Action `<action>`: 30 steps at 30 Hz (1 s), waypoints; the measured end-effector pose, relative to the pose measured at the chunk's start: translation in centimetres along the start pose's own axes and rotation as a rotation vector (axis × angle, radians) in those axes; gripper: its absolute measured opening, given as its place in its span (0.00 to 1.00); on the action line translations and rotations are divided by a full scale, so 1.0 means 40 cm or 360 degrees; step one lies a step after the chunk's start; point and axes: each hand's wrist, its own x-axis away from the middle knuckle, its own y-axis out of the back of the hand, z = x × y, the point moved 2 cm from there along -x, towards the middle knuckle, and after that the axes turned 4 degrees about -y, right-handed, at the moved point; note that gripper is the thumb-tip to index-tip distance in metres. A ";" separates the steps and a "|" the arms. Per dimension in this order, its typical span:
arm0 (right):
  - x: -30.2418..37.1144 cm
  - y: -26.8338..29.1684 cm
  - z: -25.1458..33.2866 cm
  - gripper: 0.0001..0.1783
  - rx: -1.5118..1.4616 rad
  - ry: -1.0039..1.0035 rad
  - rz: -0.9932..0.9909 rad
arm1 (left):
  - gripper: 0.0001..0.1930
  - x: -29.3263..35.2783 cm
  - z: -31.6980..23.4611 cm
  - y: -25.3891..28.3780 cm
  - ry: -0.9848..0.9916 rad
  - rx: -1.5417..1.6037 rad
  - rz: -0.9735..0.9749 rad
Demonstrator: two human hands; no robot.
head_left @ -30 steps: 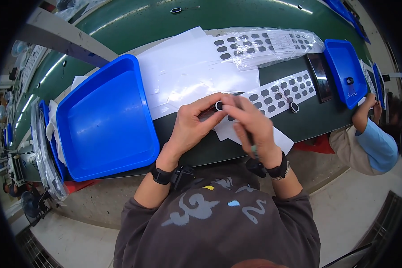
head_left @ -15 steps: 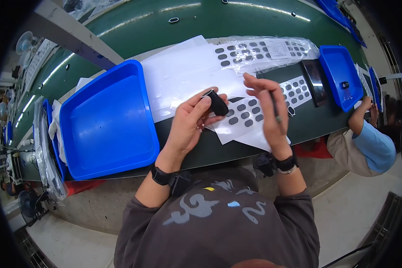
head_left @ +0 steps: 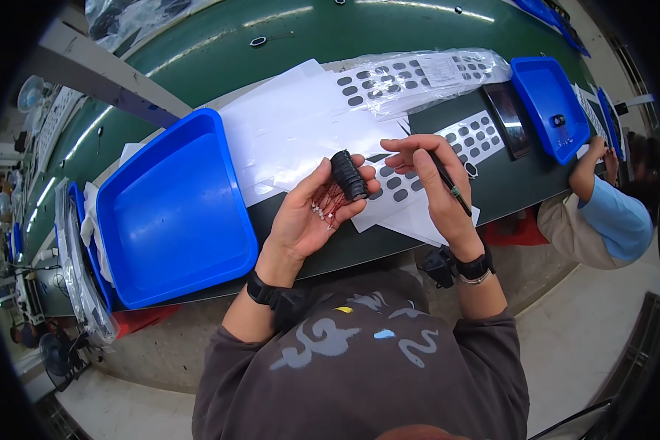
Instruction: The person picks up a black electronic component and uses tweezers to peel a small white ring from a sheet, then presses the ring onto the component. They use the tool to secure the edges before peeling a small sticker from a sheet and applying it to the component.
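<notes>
My left hand (head_left: 295, 224) is closed around a stack of small black oval parts (head_left: 349, 176), held upright and slightly tilted between thumb and fingers. Thin red wires (head_left: 330, 202) with small white connectors trail from the stack over the palm. To the right, my right hand (head_left: 441, 196) grips a slim dark pen-like tool (head_left: 451, 185), which slants across it; its exact kind is unclear. Fingers of that hand are bent toward the stack, with a gap between. Beneath both hands lies a white sheet with grey oval stickers (head_left: 416, 214).
A large blue tray (head_left: 251, 246) stands at the left. Behind my hands are white sheets (head_left: 286, 110) and a plastic-wrapped sticker pack (head_left: 447, 70). Rightward lie a dark flat device (head_left: 507, 121) and a smaller blue tray (head_left: 535, 64). A co-worker's arm (head_left: 587, 172) rests at the right.
The stack has turned in my left hand, so its ridged side and the red wires now show. My right hand has tipped, bringing the tool into clearer sight.
</notes>
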 end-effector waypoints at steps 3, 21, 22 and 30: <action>0.015 0.014 0.021 0.10 0.0074 -0.0117 -0.0033 | 0.22 -0.011 0.013 -0.030 0.0009 -0.0518 -0.0205; 0.166 0.114 -0.003 0.13 0.0706 0.0271 0.0320 | 0.15 -0.056 0.077 -0.145 0.0539 -0.2638 0.0248; 0.172 0.124 -0.005 0.12 0.0658 0.0254 0.0313 | 0.15 -0.061 0.086 -0.145 0.0539 -0.2606 0.0290; 0.146 0.251 -0.034 0.10 0.0861 0.0218 -0.0540 | 0.16 -0.073 0.095 -0.115 0.0206 -0.2190 0.0063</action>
